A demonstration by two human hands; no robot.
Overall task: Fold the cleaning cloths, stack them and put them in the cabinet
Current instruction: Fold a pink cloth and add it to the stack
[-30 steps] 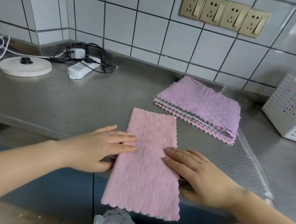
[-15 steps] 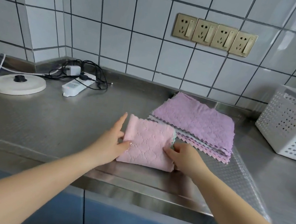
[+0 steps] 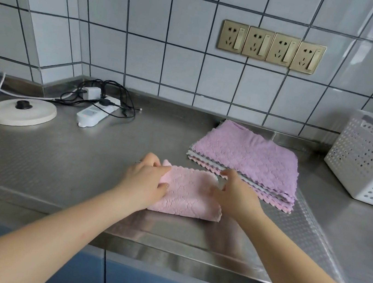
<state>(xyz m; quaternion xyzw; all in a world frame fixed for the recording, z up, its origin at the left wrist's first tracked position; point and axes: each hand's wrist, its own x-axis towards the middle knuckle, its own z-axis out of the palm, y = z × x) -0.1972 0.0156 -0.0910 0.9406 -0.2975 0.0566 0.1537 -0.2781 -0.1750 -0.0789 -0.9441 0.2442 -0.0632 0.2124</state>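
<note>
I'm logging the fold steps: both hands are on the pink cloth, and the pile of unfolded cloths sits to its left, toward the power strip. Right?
Not quite. The head view shows both hands, left hand and right hand, on the pink cloth, but the pile of cloths sits to its right, toward the white basket. The power strip lies on the left.

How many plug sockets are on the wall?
4. The sockets sit side by side in one row on the tiled wall above the counter: first, second, third, fourth.
</note>
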